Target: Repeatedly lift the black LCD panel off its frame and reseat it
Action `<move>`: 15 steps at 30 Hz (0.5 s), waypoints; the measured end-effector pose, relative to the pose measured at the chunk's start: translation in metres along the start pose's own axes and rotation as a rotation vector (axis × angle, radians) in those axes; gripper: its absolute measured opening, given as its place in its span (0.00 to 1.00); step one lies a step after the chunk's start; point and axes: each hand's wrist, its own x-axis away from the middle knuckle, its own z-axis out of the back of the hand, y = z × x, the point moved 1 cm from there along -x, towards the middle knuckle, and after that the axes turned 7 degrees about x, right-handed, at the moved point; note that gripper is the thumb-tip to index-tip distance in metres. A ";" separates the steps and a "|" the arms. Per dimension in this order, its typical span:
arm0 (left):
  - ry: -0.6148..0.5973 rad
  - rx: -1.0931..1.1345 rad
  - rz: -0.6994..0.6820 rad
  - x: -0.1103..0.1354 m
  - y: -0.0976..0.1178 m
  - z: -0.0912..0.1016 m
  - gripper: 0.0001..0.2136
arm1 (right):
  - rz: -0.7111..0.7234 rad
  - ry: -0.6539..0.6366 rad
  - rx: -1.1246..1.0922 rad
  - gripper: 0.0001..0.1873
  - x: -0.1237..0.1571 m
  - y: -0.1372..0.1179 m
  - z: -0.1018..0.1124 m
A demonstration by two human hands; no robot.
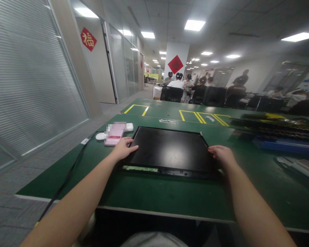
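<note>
A black LCD screen panel lies face up on the green table in front of me. Along its near edge runs a green circuit board strip. My left hand grips the panel's left edge, with the thumb over the top face and the other fingers at the outer side. On the opposite side my right hand is closed on the right edge, its fingertips pressed together there. A small light tab sticks up at the panel's far right corner. The undersides of both grips are hidden.
Left of the panel lie a phone, partly pixelated, and white rounded objects. A black strap crosses the table's left edge. At right are stacked dark panels, a blue tray and another device. People sit farther back.
</note>
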 end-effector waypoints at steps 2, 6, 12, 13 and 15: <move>-0.009 -0.023 0.003 -0.001 -0.002 0.000 0.28 | 0.003 -0.001 -0.015 0.14 -0.002 0.002 0.000; -0.020 -0.021 0.010 -0.001 -0.003 -0.001 0.27 | 0.011 -0.006 -0.031 0.14 -0.003 0.003 -0.001; -0.029 -0.046 -0.010 -0.001 -0.004 -0.002 0.26 | -0.001 0.010 -0.034 0.14 -0.001 0.002 -0.002; -0.028 -0.054 -0.011 -0.001 -0.004 -0.002 0.26 | -0.002 0.011 -0.031 0.14 -0.001 0.002 -0.002; -0.031 -0.071 -0.013 -0.001 -0.006 -0.002 0.28 | 0.002 0.013 -0.027 0.14 -0.001 0.002 -0.002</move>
